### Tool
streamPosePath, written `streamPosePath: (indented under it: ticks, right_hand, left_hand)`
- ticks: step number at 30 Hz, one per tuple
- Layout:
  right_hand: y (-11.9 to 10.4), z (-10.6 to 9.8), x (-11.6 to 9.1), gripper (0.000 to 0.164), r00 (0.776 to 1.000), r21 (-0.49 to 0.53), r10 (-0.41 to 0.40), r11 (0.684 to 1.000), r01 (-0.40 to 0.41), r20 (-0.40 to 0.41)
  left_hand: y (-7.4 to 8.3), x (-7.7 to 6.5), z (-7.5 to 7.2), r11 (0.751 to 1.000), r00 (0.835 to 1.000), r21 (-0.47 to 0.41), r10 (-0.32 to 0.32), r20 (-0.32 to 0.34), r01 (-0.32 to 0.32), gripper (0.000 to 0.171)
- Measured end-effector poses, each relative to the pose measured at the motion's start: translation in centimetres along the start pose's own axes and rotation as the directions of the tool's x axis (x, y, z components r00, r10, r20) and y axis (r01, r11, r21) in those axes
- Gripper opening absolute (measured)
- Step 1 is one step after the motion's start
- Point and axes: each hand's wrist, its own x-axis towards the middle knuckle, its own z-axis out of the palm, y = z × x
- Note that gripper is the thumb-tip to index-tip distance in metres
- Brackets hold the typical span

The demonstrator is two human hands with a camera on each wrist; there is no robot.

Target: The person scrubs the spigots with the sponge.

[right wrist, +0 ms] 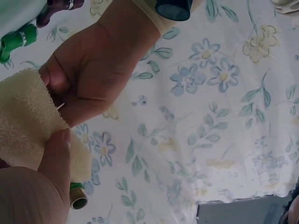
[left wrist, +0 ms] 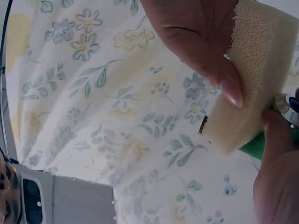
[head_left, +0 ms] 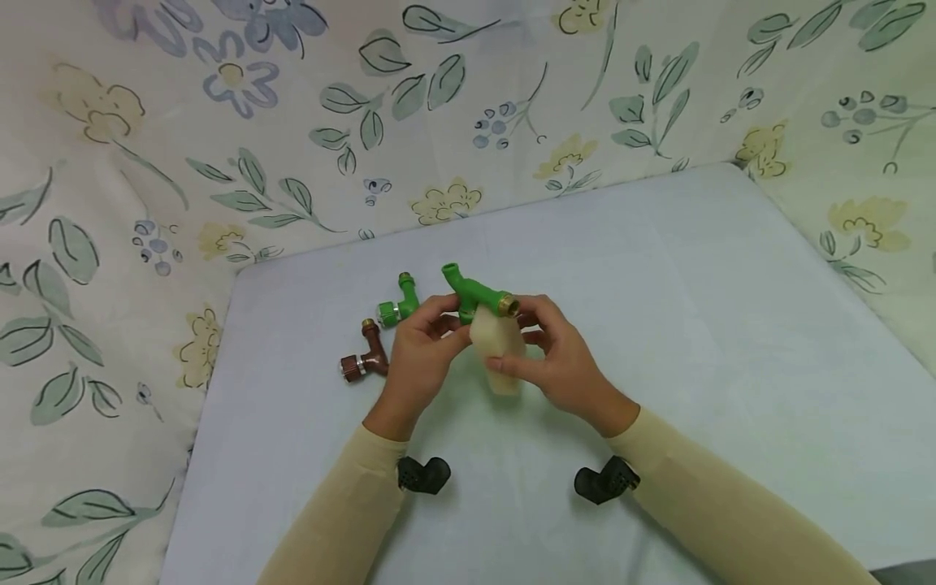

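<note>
A green tap with a brass threaded end is held up above the table. My left hand grips it, its thumb against the edge of a cream sponge. The sponge touches the tap's underside. My right hand holds the sponge, thumb on its near face and the other fingers partly hidden behind. The left wrist view shows the right thumb on the sponge, with part of the green tap below. In the right wrist view the sponge covers most of the tap, leaving its brass end visible.
Left of my hands, a second green tap and a brown tap lie on the white table. A floral cloth hangs behind and along both sides. Black wrist cameras sit on both cream sleeves.
</note>
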Motion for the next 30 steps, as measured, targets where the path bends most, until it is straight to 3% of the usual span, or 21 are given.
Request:
streamPosePath:
  ticks: [6,12,19,30]
  right_hand:
    - [0.6,-0.6,0.4,0.062,1.000,0.020,0.008,1.000,-0.008,0.003]
    - [2.2,-1.3,0.8,0.061,0.998,0.057,0.060,0.997,-0.061,0.018]
    - [1.2,-1.5,0.8,0.057,0.990,0.096,0.134,0.986,-0.138,0.048]
    - [0.2,-0.3,-0.1,0.061,0.997,0.020,0.031,0.999,-0.032,0.073]
  left_hand:
    - [0.2,-0.2,-0.1,0.997,0.998,-0.045,-0.060,0.021,0.061,0.040]
    - [1.1,-0.4,-0.3,0.998,0.996,-0.027,-0.053,0.072,0.055,0.040]
    - [0.8,-0.3,-0.5,0.999,0.992,-0.026,-0.026,0.127,0.029,0.040]
    - [0.0,-0.2,-0.6,0.991,0.994,-0.090,-0.098,0.054,0.102,0.036]
